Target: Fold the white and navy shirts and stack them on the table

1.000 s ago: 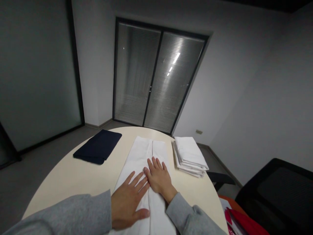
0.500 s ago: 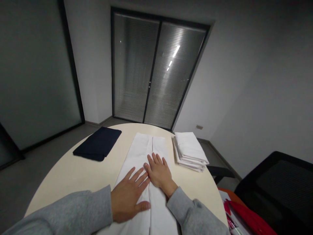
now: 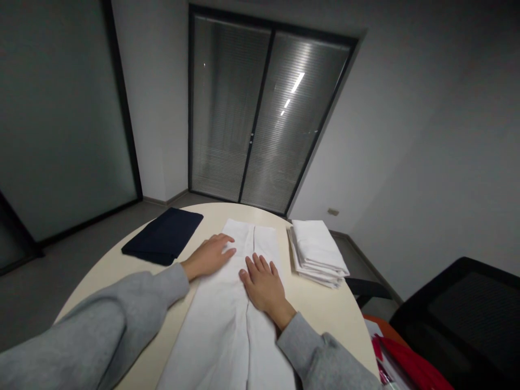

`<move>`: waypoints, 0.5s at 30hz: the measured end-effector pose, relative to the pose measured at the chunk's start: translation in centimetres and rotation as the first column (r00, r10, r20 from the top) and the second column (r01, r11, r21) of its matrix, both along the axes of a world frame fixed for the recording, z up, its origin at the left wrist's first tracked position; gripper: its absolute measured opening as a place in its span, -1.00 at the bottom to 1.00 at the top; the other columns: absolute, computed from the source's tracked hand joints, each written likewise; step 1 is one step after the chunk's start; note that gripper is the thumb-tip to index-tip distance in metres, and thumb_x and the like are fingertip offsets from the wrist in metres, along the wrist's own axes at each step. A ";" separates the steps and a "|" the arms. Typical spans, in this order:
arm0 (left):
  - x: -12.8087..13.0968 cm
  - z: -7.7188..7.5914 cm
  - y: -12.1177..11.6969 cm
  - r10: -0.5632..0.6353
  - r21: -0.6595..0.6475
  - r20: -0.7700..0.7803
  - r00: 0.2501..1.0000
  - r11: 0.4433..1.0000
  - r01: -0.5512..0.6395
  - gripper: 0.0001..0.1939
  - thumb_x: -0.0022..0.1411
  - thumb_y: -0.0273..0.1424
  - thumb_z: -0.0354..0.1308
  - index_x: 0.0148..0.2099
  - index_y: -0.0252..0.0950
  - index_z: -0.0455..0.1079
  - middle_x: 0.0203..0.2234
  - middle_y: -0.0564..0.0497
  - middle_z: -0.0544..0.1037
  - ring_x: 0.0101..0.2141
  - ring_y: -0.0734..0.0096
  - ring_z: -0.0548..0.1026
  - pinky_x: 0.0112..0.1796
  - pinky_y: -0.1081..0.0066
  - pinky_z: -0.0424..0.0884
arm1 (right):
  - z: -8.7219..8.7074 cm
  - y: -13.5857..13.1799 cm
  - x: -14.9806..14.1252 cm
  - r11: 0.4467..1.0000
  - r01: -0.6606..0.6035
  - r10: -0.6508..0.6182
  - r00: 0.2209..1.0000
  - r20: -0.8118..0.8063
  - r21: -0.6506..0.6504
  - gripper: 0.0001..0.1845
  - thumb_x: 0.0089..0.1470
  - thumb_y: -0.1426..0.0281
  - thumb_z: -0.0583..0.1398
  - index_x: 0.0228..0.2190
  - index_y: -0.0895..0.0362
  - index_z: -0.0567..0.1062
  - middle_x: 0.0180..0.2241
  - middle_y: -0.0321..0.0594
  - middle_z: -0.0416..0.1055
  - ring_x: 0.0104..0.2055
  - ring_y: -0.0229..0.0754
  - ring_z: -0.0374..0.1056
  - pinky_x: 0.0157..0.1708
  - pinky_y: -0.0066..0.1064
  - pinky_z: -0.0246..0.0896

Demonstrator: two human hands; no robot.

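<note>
A long white folded cloth (image 3: 215, 325) lies lengthwise before me, its two sides meeting along a seam near the middle. My right hand (image 3: 265, 287) rests flat on it beside that seam, fingers stretched forward. Over the cloth's left edge, farther from me, is my left hand (image 3: 209, 255); its thumb and fingers are apart and point right, with nothing visible between them. Whether the left fingertips touch the fabric I cannot tell.
The cloth lies on a round cream table (image 3: 142, 295). A folded dark navy cloth (image 3: 164, 235) sits at the left, and a stack of folded white cloths (image 3: 319, 249) at the right edge. A black mesh chair (image 3: 467, 319) stands to the right, near red items (image 3: 410, 363).
My left hand has moved away from me and left, from the middle of the white cloth to its left edge. My right hand has stayed in place.
</note>
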State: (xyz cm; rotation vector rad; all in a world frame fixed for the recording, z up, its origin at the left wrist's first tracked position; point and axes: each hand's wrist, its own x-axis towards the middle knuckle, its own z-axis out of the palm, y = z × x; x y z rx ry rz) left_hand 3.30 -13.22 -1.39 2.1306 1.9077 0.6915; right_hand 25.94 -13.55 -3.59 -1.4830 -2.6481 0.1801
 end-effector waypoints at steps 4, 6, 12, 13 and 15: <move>-2.1 -1.0 8.5 0.306 -0.081 -0.005 0.952 0.949 -0.305 -0.30 0.37 -0.12 0.06 0.41 -0.38 0.17 0.30 -0.37 0.35 0.27 -0.19 0.31 0.16 -0.01 0.28 | 1.5 2.7 -0.2 0.998 -0.039 0.041 0.998 0.050 -0.055 -0.35 0.39 0.02 0.03 0.37 0.00 0.22 0.42 -0.07 0.14 0.43 0.12 0.08 0.33 0.09 0.05; -2.4 -1.8 11.3 0.391 -0.107 0.007 0.921 0.916 -0.388 -0.26 0.35 -0.12 0.04 0.44 -0.39 0.12 0.29 -0.40 0.36 0.25 -0.28 0.32 0.12 -0.07 0.30 | 3.0 5.8 -0.3 0.998 -0.027 0.032 0.996 0.081 -0.061 -0.44 0.37 0.10 0.11 0.31 -0.03 0.31 0.30 -0.11 0.34 0.30 0.04 0.29 0.23 -0.02 0.23; -3.1 -3.9 15.5 0.439 -0.114 0.058 0.897 0.895 -0.431 -0.25 0.29 -0.19 0.02 0.48 -0.21 0.06 0.16 -0.18 0.56 0.21 -0.09 0.40 0.15 -0.03 0.23 | 6.1 17.5 0.2 0.985 0.170 -0.172 0.964 0.202 0.028 -0.54 0.33 0.19 0.24 0.17 0.10 0.41 0.19 -0.05 0.37 0.18 0.06 0.36 0.16 0.10 0.31; -3.3 -4.1 16.1 0.437 -0.123 0.066 0.897 0.896 -0.427 -0.25 0.27 -0.20 0.03 0.48 -0.17 0.08 0.12 -0.14 0.59 0.20 -0.06 0.42 0.15 -0.03 0.23 | 6.0 18.9 0.2 0.982 0.188 -0.187 0.956 0.226 0.017 -0.55 0.33 0.20 0.25 0.16 0.10 0.42 0.19 -0.06 0.38 0.16 0.05 0.37 0.15 0.08 0.33; -3.7 -4.4 17.1 0.431 -0.137 0.073 0.899 0.897 -0.419 -0.27 0.22 -0.22 0.08 0.43 -0.12 0.18 0.07 -0.11 0.62 0.18 -0.04 0.45 0.15 -0.03 0.22 | 5.4 21.4 0.1 0.976 0.215 -0.197 0.941 0.276 -0.034 -0.56 0.32 0.22 0.26 0.14 0.11 0.43 0.15 -0.07 0.40 0.10 0.01 0.42 0.08 0.02 0.40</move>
